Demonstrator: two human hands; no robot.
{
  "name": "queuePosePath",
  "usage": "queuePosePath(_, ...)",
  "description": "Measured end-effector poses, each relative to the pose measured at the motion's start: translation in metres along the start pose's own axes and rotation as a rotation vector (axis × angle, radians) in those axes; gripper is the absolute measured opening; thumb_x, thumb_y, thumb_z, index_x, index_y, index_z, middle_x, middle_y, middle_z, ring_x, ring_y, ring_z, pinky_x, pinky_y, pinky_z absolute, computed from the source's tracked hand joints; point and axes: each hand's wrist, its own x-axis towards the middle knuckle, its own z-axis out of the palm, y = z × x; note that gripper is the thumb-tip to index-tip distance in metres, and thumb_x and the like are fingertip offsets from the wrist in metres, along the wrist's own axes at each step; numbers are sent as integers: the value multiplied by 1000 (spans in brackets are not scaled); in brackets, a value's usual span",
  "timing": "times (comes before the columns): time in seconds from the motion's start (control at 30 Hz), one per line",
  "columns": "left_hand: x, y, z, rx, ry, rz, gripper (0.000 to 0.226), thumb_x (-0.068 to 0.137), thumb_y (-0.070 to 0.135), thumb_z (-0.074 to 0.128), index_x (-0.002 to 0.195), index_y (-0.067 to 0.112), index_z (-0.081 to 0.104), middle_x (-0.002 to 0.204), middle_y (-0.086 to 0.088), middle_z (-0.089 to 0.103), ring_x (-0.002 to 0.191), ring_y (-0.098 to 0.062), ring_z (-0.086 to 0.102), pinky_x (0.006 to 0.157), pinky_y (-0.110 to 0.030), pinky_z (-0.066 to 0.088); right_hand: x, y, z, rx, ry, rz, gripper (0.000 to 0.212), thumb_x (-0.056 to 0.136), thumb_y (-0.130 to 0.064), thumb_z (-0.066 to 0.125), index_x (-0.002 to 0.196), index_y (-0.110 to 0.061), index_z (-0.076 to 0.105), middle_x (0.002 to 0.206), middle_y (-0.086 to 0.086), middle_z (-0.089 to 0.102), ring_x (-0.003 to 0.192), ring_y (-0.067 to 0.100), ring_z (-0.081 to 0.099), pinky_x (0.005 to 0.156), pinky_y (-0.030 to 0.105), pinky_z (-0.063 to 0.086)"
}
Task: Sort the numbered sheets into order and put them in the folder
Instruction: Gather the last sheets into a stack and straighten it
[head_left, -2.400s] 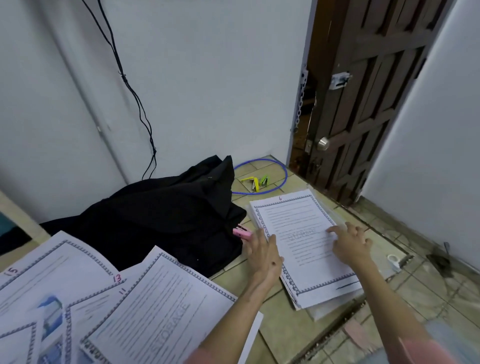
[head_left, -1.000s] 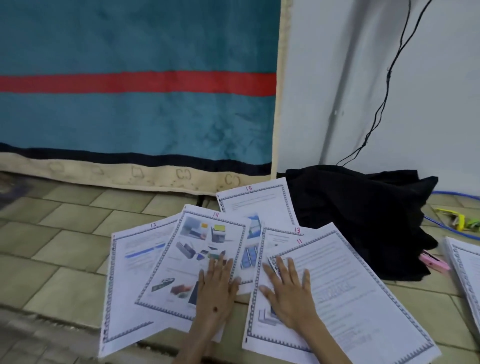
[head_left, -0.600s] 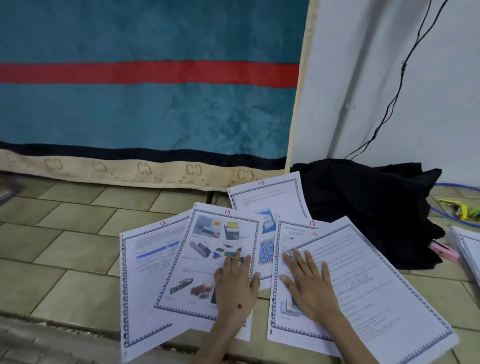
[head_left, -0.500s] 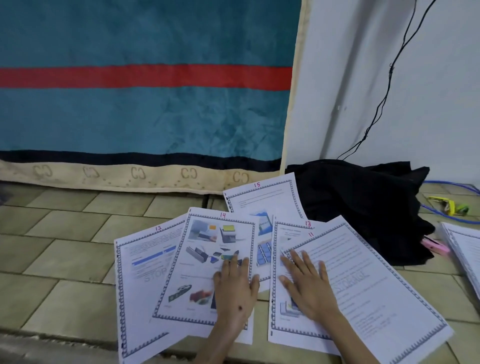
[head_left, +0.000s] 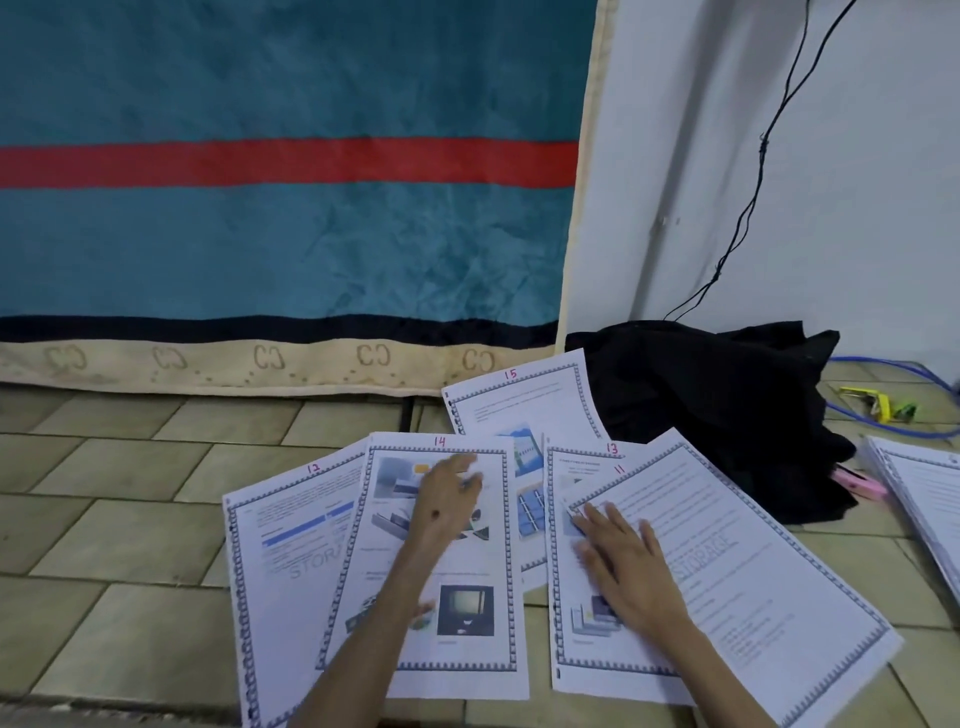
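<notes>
Several bordered, numbered sheets lie fanned on the tiled floor. Sheet 12 (head_left: 283, 561) is leftmost, sheet 14 (head_left: 467, 654) overlaps it, sheet 15 (head_left: 519, 400) sits behind, and sheet 13 (head_left: 576, 462) lies partly under sheet 11 (head_left: 737, 561). My left hand (head_left: 447, 499) rests flat on the upper part of sheet 14, fingers spread and blurred. Over the left edge of sheet 11, my right hand (head_left: 623, 556) lies flat with fingers apart. A stack of more sheets (head_left: 924, 493) shows at the right edge. No folder can be made out.
A black cloth heap (head_left: 727, 405) lies behind the sheets by the white wall. A pink clip (head_left: 857, 483) sits at its right foot. Blue cable and yellow-green clips (head_left: 878, 405) lie further right. A teal blanket with a red stripe (head_left: 285, 208) hangs behind.
The view swung left from the stack by the door to the fanned sheets. My left hand has slid up sheet 14 toward its top; my right hand stays on sheet 11.
</notes>
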Motion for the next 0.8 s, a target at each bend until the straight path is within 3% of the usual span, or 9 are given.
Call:
queuePosePath(0.07, 20, 6, -7, -99, 46, -51, 32, 95, 15, 51, 125, 6, 56, 128, -11, 58, 99, -18, 58, 72, -2, 44, -1, -1, 1, -26, 3, 1, 93, 72, -77, -15, 143, -37, 30, 146, -26, 11, 142, 0, 0, 117, 33, -6)
queuePosePath(0.1, 29, 9, -10, -133, 78, -74, 31, 94, 13, 51, 124, 5, 56, 126, -12, 59, 99, -19, 59, 71, -2, 44, -1, -1, 1, -34, 2, 1, 91, 73, -76, -15, 143, -37, 29, 148, -24, 13, 142, 0, -1, 117, 34, -6)
queuePosePath(0.17, 45, 14, -13, -166, 117, -102, 33, 94, 11, 50, 126, 4, 54, 129, -14, 57, 113, -25, 58, 93, -19, 46, 0, -1, 2, -57, -2, 3, 86, 76, -73, -12, 144, -37, 27, 153, -20, 15, 144, 3, 0, 117, 36, -7)
queuePosePath(0.23, 57, 19, -15, -100, 133, -103, 37, 94, 12, 47, 130, 6, 50, 132, -13, 55, 121, -29, 52, 103, -36, 43, 0, 0, 3, -82, -14, 8, 86, 76, -73, -14, 145, -38, 25, 155, -18, 15, 145, 5, 0, 118, 37, -7)
queuePosePath(0.4, 77, 29, -20, -10, 163, -118, 32, 92, 4, 45, 124, 0, 49, 108, -18, 61, 86, -28, 54, 71, -35, 42, 1, 3, 6, -80, 4, 11, 79, 80, -70, -9, 144, -38, 28, 153, -20, 17, 145, 4, 1, 119, 37, -5)
queuePosePath(0.47, 81, 26, -20, -54, 180, -133, 33, 92, 2, 42, 124, 3, 49, 115, -20, 61, 97, -32, 58, 79, -38, 46, 2, 4, 7, -75, 13, 12, 76, 82, -68, -7, 143, -39, 29, 151, -23, 16, 144, 2, 1, 118, 36, -5)
queuePosePath(0.57, 81, 18, -28, -171, 217, -159, 36, 92, 0, 41, 126, 6, 52, 125, -15, 58, 116, -31, 55, 88, -29, 44, 2, 5, 8, -47, 24, 9, 78, 82, -67, -8, 142, -37, 32, 148, -25, 15, 143, -1, 0, 117, 33, -7)
queuePosePath(0.7, 72, -3, -47, -178, 297, -197, 36, 93, -3, 40, 125, 2, 55, 128, -15, 58, 120, -30, 53, 90, -26, 42, 2, 4, 6, 11, 29, 23, 76, 83, -67, -2, 141, -36, 36, 143, -29, 14, 142, -3, 3, 117, 30, -7)
queuePosePath(0.8, 61, -26, -61, -50, 387, -207, 34, 88, -7, 42, 116, -1, 61, 118, -12, 63, 111, -29, 58, 88, -28, 44, 2, 4, 6, 1, 25, 12, 74, 83, -66, 0, 141, -36, 35, 143, -29, 12, 142, -2, 3, 118, 32, -6)
